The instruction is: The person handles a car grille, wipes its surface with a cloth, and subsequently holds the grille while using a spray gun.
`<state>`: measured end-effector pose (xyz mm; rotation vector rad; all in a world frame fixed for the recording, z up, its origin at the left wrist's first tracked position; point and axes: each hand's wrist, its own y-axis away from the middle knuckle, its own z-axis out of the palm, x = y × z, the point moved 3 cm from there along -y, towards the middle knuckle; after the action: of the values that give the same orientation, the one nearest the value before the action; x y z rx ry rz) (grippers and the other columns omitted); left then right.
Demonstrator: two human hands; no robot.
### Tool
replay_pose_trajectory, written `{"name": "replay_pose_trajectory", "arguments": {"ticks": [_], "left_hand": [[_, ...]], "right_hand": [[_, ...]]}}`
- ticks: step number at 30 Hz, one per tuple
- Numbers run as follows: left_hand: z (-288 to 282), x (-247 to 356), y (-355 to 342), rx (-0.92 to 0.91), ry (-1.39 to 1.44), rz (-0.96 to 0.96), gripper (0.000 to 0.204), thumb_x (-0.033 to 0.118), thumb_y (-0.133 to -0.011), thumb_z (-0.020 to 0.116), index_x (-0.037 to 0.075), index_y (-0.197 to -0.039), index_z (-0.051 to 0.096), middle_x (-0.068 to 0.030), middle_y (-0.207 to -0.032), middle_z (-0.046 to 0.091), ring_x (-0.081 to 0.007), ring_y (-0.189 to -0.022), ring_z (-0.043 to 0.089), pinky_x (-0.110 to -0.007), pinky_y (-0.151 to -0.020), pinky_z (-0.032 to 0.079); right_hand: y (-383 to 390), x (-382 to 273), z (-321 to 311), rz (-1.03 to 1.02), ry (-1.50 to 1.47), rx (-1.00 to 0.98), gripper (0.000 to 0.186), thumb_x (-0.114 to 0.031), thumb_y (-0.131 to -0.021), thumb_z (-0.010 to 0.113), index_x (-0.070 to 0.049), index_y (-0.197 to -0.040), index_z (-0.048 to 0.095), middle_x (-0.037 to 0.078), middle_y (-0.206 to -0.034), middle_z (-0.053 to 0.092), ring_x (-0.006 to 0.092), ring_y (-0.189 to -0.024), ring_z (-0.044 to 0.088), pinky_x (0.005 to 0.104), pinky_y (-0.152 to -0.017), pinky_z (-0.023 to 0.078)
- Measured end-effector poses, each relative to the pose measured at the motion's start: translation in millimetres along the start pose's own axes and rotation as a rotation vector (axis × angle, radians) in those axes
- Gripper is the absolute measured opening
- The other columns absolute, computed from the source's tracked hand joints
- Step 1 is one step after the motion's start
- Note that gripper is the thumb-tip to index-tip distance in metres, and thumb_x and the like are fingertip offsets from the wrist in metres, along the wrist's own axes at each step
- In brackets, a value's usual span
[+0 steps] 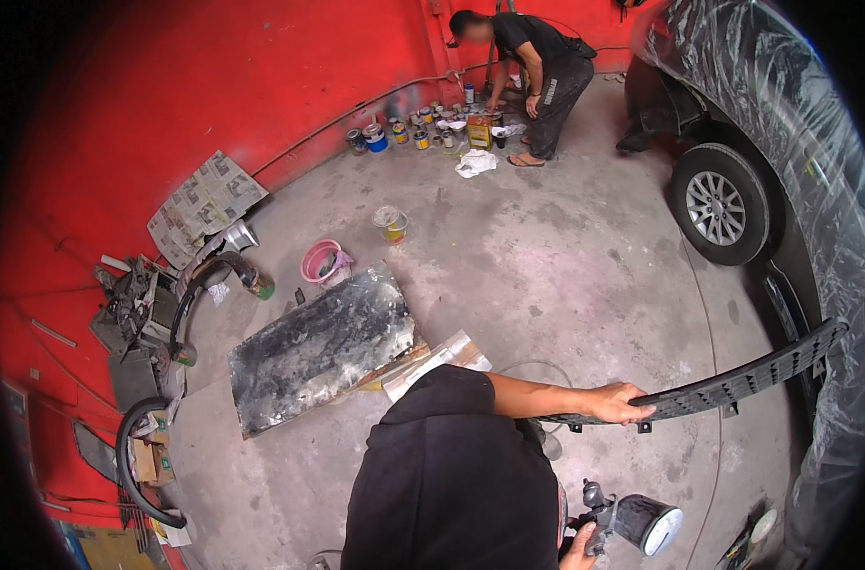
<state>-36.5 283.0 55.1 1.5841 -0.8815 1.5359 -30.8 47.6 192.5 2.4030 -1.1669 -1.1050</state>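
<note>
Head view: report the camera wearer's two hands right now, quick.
Left hand: closed, holding a black perforated trim panel.
Right hand: closed, holding a spray gun.

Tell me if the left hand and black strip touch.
Touching: the head view shows the left hand gripping the black strip by its edge.

No text legible: printed newspaper sheets (207,201), co-worker's trousers (567,87) with pale lettering (548,92), labelled cans (421,141)
</note>
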Motion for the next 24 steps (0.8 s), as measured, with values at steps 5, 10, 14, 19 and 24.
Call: {"name": "replay_pose_trajectory", "arguments": {"ticks": [5,10,14,19,24], "left_hand": [[0.3,0.3,0.6,0.018,-0.019,-0.021,0.045,0.047,-0.091,0.049,0.004,-0.081,0.056,0.0000,-0.064,0.053,-0.0118,-0.059,0.052,-0.030,-0.057,0.044],[-0.3,0.6,1.5,-0.008,0.002,-0.026,0.046,0.047,-0.091,0.050,0.003,-0.081,0.056,-0.0010,-0.063,0.053,-0.0123,-0.060,0.053,-0.030,-0.057,0.044],[-2.0,6.4,2.7,0.008,-0.020,-0.018,0.044,0.045,-0.091,0.049,0.004,-0.079,0.055,-0.0003,-0.062,0.052,-0.0117,-0.059,0.052,-0.030,-0.057,0.043],[-2.7,-1.7,1.7,-0.008,0.040,0.005,0.041,0.041,-0.093,0.049,0.005,-0.074,0.051,0.0003,-0.063,0.050,-0.0110,-0.059,0.050,-0.029,-0.057,0.042],[-1.4,-11.0,1.1,-0.007,0.097,0.011,0.042,0.042,-0.093,0.049,0.005,-0.074,0.052,-0.0001,-0.064,0.050,-0.0112,-0.061,0.050,-0.029,-0.058,0.042]], "right_hand": [[-2.8,1.3,1.3,0.007,0.034,-0.037,0.041,-0.041,-0.094,0.041,-0.008,-0.102,0.065,0.012,-0.085,0.067,0.0262,-0.078,0.063,0.0355,-0.070,0.049],[-7.4,1.7,-0.1,0.001,0.068,-0.068,0.043,-0.041,-0.094,0.039,-0.008,-0.100,0.067,0.012,-0.088,0.068,0.0267,-0.080,0.063,0.0356,-0.072,0.049],[-17.1,23.9,11.8,0.036,0.015,-0.043,0.041,-0.037,-0.095,0.039,-0.007,-0.097,0.068,0.011,-0.083,0.068,0.0257,-0.076,0.064,0.0344,-0.069,0.050],[-18.2,25.2,13.4,0.017,0.010,-0.016,0.038,-0.032,-0.096,0.039,-0.006,-0.098,0.067,0.011,-0.086,0.068,0.0243,-0.073,0.063,0.0334,-0.068,0.050],[-24.0,58.4,35.2,0.161,-0.360,-0.057,0.049,-0.048,-0.094,0.040,-0.006,-0.105,0.064,0.014,-0.092,0.065,0.0231,-0.080,0.059,0.0347,-0.074,0.047]]}}
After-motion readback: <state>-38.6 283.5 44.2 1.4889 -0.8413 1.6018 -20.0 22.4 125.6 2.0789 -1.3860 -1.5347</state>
